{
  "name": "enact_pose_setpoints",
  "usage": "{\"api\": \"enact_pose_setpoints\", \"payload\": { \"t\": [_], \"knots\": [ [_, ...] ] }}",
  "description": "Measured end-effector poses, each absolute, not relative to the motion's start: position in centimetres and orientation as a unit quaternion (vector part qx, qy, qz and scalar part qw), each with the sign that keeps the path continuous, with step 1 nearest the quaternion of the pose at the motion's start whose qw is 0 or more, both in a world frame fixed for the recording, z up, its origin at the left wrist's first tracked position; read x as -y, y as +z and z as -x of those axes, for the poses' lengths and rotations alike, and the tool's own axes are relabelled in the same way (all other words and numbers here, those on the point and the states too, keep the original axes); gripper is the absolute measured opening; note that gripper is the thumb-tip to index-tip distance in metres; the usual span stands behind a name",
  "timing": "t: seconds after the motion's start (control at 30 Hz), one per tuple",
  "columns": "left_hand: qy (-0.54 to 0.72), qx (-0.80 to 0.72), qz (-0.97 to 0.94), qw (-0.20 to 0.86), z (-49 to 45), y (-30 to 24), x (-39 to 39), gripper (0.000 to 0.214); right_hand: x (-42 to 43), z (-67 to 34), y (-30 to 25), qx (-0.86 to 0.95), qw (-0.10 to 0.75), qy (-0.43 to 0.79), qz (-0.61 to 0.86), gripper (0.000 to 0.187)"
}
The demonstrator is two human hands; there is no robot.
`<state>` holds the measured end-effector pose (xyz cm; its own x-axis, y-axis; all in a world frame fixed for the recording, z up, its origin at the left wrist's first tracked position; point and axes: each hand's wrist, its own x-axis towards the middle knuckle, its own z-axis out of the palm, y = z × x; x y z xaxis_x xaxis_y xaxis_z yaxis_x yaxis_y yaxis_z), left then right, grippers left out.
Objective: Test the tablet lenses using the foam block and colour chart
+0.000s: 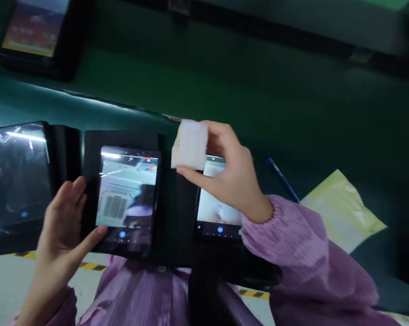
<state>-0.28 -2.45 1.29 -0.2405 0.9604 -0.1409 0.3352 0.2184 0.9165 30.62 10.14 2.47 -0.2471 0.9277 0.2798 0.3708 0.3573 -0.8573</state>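
My right hand point(230, 170) grips a small white block point(191, 145), foam-like or folded, between thumb and fingers; motion blur hides its exact kind. It is held above the table, over the gap between two tablets. Behind that hand lies a tablet point(213, 203) with a lit screen, partly covered by my hand and sleeve. My left hand point(64, 231) is open at the left side of another lit tablet point(126, 199). Its thumb overlaps that screen's lower left edge, while the fingers are apart beside it. This tablet's screen shows a camera picture of a ceiling.
A dark glossy tablet point(17, 176) lies at the left. Farther back stands another device with a colourful screen point(35, 27). To the right are a blue pen point(282, 179) and a yellowish sheet or packet point(343, 210). A dark rail point(259, 31) crosses the green table's back.
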Motion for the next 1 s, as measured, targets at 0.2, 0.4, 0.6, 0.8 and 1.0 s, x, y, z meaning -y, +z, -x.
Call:
{"api": "enact_pose_setpoints", "payload": {
  "t": [0.2,0.4,0.6,0.8,1.0],
  "knots": [
    [0.372,-0.623,-0.539,0.428,1.1,-0.1,3.0,0.096,-12.8,-26.6,1.3,0.716,0.400,0.339,0.460,0.059],
    [0.329,-0.618,-0.567,0.434,1.2,-0.1,2.9,0.096,-13.1,-25.9,1.3,0.708,0.395,0.336,0.480,0.062],
    [0.298,-0.614,-0.612,0.400,1.2,-0.2,2.6,0.102,-13.2,-25.1,0.6,0.720,0.384,0.322,0.480,0.059],
    [0.290,-0.609,-0.635,0.376,1.0,0.0,2.3,0.104,-13.2,-25.0,0.4,0.734,0.370,0.308,0.480,0.061],
    [0.292,-0.607,-0.629,0.388,1.1,0.2,2.2,0.103,-13.1,-24.9,0.5,0.745,0.359,0.289,0.482,0.060]
  ]
}}
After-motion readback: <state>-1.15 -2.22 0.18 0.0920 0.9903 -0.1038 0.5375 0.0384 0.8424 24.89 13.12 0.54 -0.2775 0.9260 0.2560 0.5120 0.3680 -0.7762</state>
